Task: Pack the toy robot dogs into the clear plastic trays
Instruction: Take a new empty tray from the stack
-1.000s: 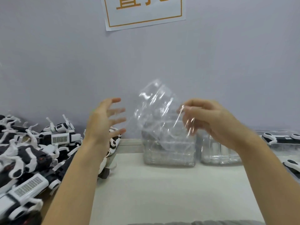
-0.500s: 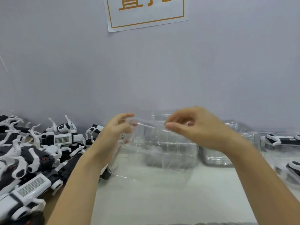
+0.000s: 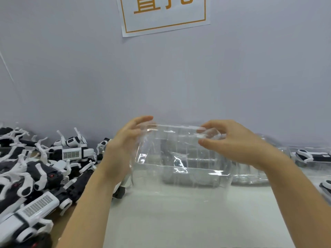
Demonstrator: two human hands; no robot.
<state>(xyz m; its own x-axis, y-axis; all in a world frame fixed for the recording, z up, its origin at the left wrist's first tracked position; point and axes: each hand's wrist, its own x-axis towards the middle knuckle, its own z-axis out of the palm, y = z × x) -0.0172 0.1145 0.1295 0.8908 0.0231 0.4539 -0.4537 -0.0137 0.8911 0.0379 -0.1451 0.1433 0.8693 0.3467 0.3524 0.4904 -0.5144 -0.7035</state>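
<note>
A glossy, see-through plastic tray [image 3: 180,158] caught the light at center frame, above a smooth matt white table [image 3: 179,221]; at lower left lay shiny black-and-white plastic toy robot dogs [image 3: 35,176]; a paper sign [image 3: 163,13] hung above.

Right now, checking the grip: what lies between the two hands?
In the head view, only the clear plastic tray spans the stretch between the left hand and the right hand, each holding one end.

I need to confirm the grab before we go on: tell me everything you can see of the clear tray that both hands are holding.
The clear tray is thin, see-through moulded plastic with glossy glints and ribbed walls. It is held off the white table, long side across the view. The left hand grips its left end, the right hand pinches its upper right rim. It looks empty.
</note>
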